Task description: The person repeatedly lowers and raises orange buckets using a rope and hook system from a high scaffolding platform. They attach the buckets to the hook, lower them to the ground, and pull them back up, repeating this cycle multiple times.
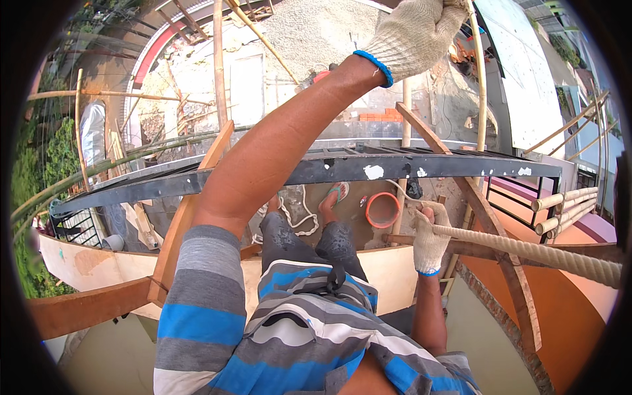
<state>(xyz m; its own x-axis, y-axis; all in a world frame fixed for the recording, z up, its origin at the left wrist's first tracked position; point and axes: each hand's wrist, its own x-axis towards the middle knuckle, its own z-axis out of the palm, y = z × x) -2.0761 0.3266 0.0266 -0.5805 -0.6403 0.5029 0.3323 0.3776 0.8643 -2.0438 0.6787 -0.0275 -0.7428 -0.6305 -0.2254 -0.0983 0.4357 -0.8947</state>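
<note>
My left arm reaches up and across to the right. My left hand (418,39), in a knitted cream glove with a blue cuff, is at the top edge beside an upright bamboo pole (479,72). Its fingers look curled, but the frame edge cuts them off and what they hold is hidden. My right hand (431,238), gloved alike, is lower right, closed around a thick twisted rope (526,249). The rope runs from the fist toward the right edge, with a thinner length leading up and left from it. An orange-rimmed bucket (383,210) stands below, left of this hand.
A black metal beam (309,172) with peeling paint crosses in front of me. Curved wooden braces (503,263) flank me. White rope (299,220) lies looped by my sandalled feet. Bricks (380,114) are stacked beyond the beam. Bamboo poles (559,212) are bundled at right.
</note>
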